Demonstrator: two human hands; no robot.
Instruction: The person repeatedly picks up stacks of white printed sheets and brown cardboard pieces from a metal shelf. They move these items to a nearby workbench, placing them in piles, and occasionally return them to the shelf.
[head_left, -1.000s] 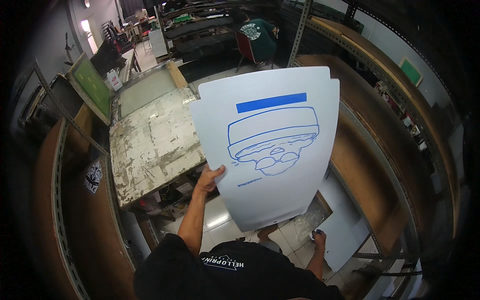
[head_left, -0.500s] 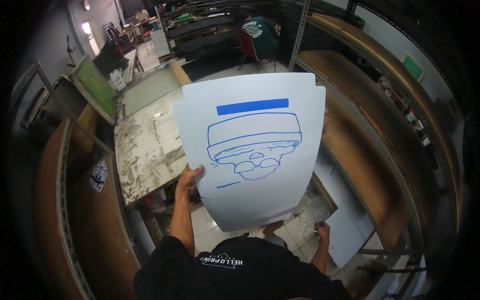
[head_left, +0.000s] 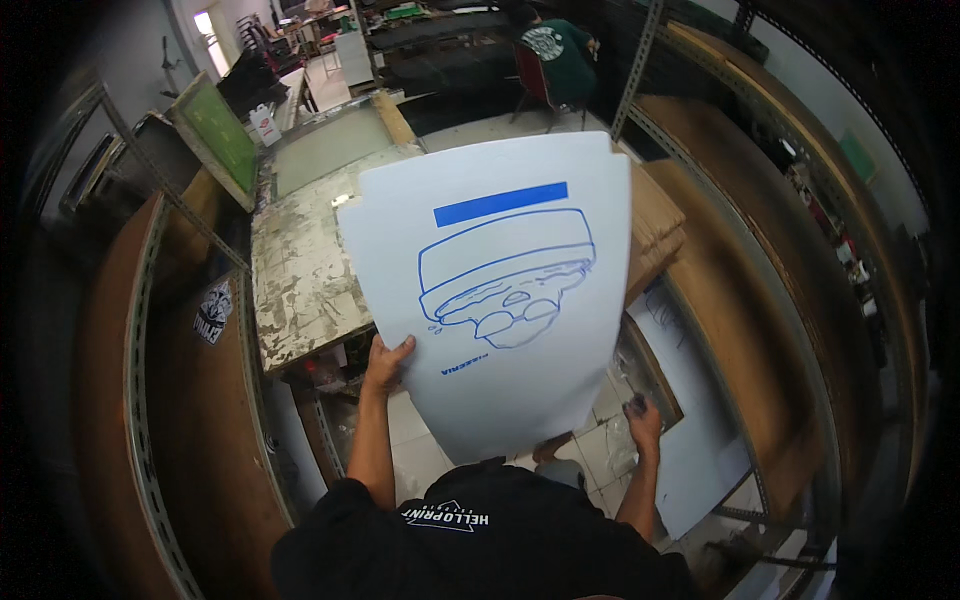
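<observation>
A large white die-cut sheet (head_left: 500, 400) hangs upright in front of me, its top leaning away. Blue line art of a figure with a tall hat and glasses is printed on it upside down, with a solid blue bar above. My left hand (head_left: 388, 365) is closed on the sheet's left edge, thumb on the printed face. Lower right, apart from the sheet, my right hand (head_left: 645, 425) is curled around a small dark thing (head_left: 635, 405) whose kind I cannot make out. Clear crumpled plastic shows close by that hand.
A paint-worn table (head_left: 305, 270) stands ahead on the left, with a green-meshed screen frame (head_left: 215, 140) beside it. Metal-framed shelves (head_left: 740, 320) line the right; another rack (head_left: 190, 400) is on the left. A brown cardboard stack (head_left: 655, 225) sits behind the sheet. A seated person (head_left: 560, 60) works farther back.
The sheet has tilted and shifted slightly left, uncovering the brown cardboard stack. My right hand has come up and forward. The surroundings have shifted right in view.
</observation>
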